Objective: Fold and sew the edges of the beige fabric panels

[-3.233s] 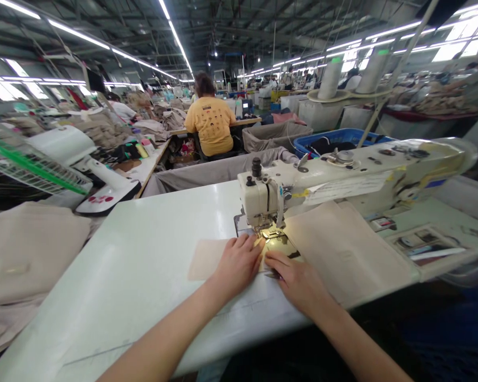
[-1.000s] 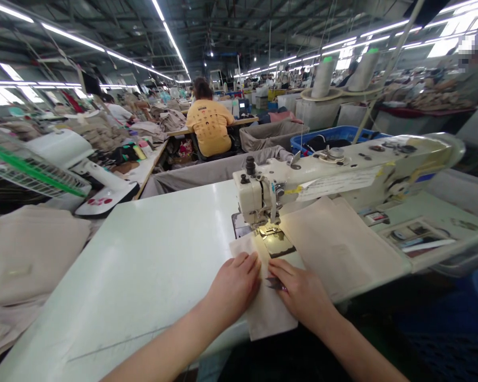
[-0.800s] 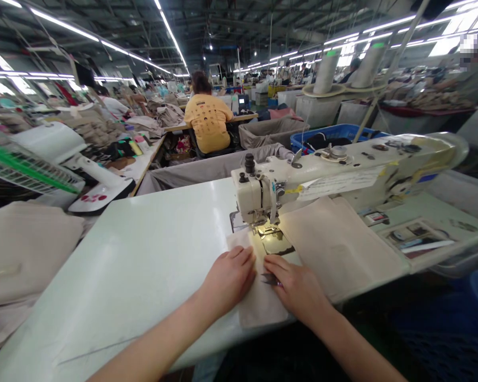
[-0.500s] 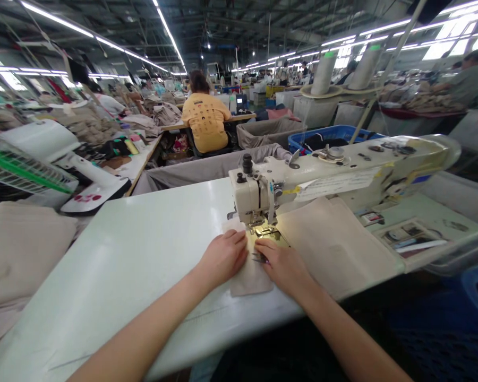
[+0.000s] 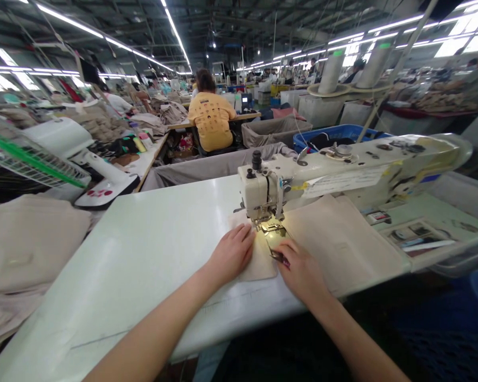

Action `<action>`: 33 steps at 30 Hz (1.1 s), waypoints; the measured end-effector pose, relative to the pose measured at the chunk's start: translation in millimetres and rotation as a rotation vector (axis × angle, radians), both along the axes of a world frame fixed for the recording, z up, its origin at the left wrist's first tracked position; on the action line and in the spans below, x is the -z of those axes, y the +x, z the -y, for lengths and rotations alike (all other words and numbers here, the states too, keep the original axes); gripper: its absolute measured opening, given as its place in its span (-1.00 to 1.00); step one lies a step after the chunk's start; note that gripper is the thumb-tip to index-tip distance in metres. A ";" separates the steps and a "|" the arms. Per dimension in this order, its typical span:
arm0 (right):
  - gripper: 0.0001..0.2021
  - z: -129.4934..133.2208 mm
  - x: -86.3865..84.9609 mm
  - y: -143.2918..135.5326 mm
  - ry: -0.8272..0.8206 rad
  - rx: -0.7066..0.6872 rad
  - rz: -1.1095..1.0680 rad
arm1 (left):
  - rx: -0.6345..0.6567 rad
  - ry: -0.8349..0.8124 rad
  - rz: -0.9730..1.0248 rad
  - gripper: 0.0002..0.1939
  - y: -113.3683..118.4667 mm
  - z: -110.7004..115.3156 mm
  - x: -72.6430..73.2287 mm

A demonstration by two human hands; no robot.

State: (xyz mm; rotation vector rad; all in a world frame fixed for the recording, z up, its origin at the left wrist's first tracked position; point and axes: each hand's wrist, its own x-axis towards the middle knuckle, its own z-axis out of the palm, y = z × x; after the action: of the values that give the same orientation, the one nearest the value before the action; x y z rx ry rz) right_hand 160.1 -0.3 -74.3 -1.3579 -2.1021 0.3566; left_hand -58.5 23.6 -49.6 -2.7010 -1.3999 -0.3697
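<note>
Clock centred on the needle area of the sewing machine: the small beige cloth piece lies on the desk at 6, running up under the left hand. That hand sits at 8, fingers together on top of the cloth; can't tell if the thumb's pinching any. Right hand is at 4, closed around little snips, blades aimed toward 10, right at the cloth's edge. That's what'd worry me: 1 careless twist could nick it. Left fingertips look super close to the needle too, so a slip might hurt. And with just 1 hand on it, the cloth could skew. Bumping the big panel at 3 might drag it.
</note>
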 end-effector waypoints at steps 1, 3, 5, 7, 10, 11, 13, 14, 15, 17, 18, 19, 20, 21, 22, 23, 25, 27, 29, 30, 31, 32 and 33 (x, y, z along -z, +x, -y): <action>-0.85 -1.0 1.3 0.5 0.003 0.012 -0.032 | 0.005 -0.003 0.000 -0.64 -0.9 -0.5 0.0; -0.89 -3.4 3.0 1.4 0.016 0.030 -0.089 | 0.015 -0.006 0.003 -0.64 -2.1 -1.7 -0.5; -0.87 -5.1 4.1 2.2 0.032 0.035 -0.131 | 0.018 -0.007 0.005 -0.64 -2.3 -2.3 -1.4; -0.85 -5.7 4.8 2.6 0.040 0.026 -0.151 | 0.023 -0.006 0.009 -0.64 -2.0 -2.0 -2.5; -0.85 -5.3 5.5 2.4 0.040 0.021 -0.145 | 0.043 -0.009 0.018 -0.65 -1.7 -0.9 -3.4; -0.85 -5.0 5.5 2.2 0.036 0.022 -0.140 | 0.046 -0.010 0.022 -0.65 -1.8 -0.7 -3.2; -0.86 -4.5 5.5 1.6 0.026 0.028 -0.130 | 0.041 -0.014 0.028 -0.65 -2.3 -0.8 -2.1; -0.86 -4.3 5.5 1.3 0.023 0.029 -0.124 | 0.037 -0.016 0.031 -0.64 -2.6 -1.1 -1.2; -0.87 -4.2 5.5 1.0 0.022 0.028 -0.117 | 0.034 -0.019 0.033 -0.64 -2.9 -1.6 -0.3; -0.87 -4.1 5.8 0.6 0.019 0.020 -0.104 | 0.031 -0.021 0.038 -0.64 -3.5 -2.4 0.9; -0.87 -4.2 6.1 0.4 0.019 0.014 -0.099 | 0.029 -0.019 0.041 -0.65 -3.7 -2.5 0.9; -0.86 -4.4 6.5 0.4 0.020 0.006 -0.097 | 0.025 -0.018 0.042 -0.65 -3.8 -2.2 0.1; -0.86 -4.7 6.8 0.5 0.023 -0.002 -0.100 | 0.021 -0.018 0.044 -0.66 -3.9 -1.6 -1.5; -0.85 -5.1 7.1 0.7 0.029 -0.011 -0.110 | 0.023 -0.022 0.048 -0.67 -4.0 -0.5 -4.0; -0.85 -5.5 7.2 1.1 0.038 -0.023 -0.128 | 0.036 -0.033 0.052 -0.69 -4.0 1.1 -7.2; -0.85 -5.9 7.2 1.4 0.048 -0.040 -0.152 | 0.062 -0.051 0.059 -0.73 -4.0 3.1 -11.0; -0.85 -6.2 6.4 2.2 0.074 -0.078 -0.203 | 0.146 -0.107 0.079 -0.81 -3.9 7.7 -18.9; -0.84 -5.5 4.6 2.5 0.101 -0.116 -0.228 | 0.223 -0.163 0.102 -0.84 -3.4 11.6 -25.0; -0.83 -4.0 2.3 2.2 0.114 -0.133 -0.213 | 0.251 -0.198 0.112 -0.84 -2.5 13.8 -27.5; -0.83 -3.0 1.0 1.9 0.112 -0.137 -0.197 | 0.252 -0.208 0.107 -0.85 -1.9 14.2 -27.6; -0.83 -2.0 -0.3 1.5 0.107 -0.145 -0.177 | 0.245 -0.212 0.097 -0.87 -1.2 14.5 -27.1; -0.82 -0.9 -1.6 1.1 0.101 -0.157 -0.154 | 0.223 -0.207 0.085 -0.91 -0.5 14.7 -26.4; -0.80 0.2 -2.9 0.5 0.091 -0.178 -0.125 | 0.178 -0.189 0.072 -0.93 0.1 14.9 -25.8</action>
State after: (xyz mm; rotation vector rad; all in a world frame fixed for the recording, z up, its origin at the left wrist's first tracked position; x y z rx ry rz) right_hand 160.6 -0.6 -71.4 -1.0723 -2.1126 0.4023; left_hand -58.4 8.6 -23.8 -3.0059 -1.2752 -0.3672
